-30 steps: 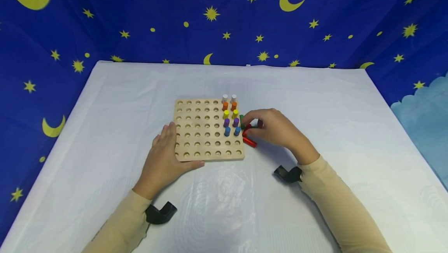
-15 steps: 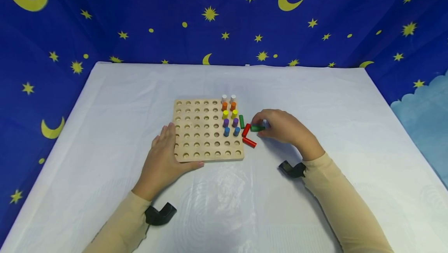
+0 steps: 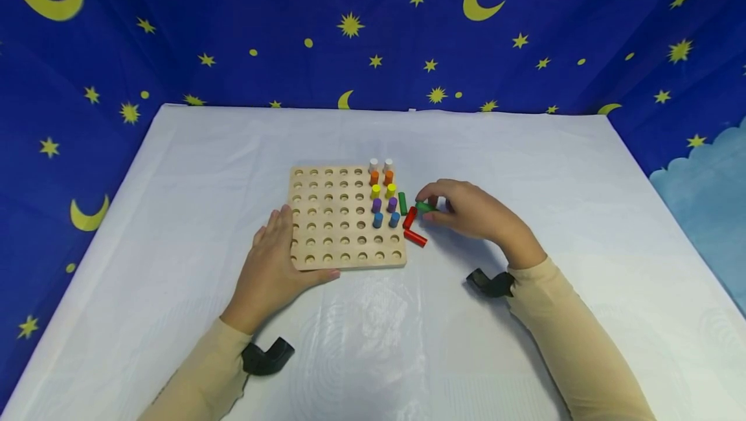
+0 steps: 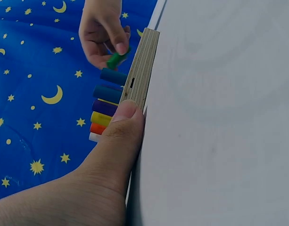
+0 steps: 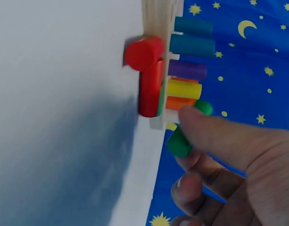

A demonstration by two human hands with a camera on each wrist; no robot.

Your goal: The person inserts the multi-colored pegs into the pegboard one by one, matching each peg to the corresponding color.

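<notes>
A wooden pegboard (image 3: 336, 232) with rows of round holes lies in the middle of the table. White, orange, yellow, purple and blue pegs (image 3: 378, 220) stand in pairs in its two right columns. My left hand (image 3: 269, 272) rests against its near left corner, fingers straight along the left side and thumb (image 4: 123, 123) along the front edge. Just right of the board, my right hand (image 3: 466, 210) pinches a green peg (image 5: 180, 142) between thumb and finger, raised off the table. Another green peg (image 3: 403, 203) and two red pegs (image 3: 416, 238) lie beside the board's right edge.
The table (image 3: 524, 162) has a white cover. A blue cloth (image 3: 396, 26) with yellow moons and stars hangs behind it and at both sides. Black curved pieces (image 3: 268, 355) stick out from both wrists at the sleeve ends.
My right hand moved right from the board's edge to the farther green peg, took hold of it and lifted it slightly. My left hand has stayed at the board.
</notes>
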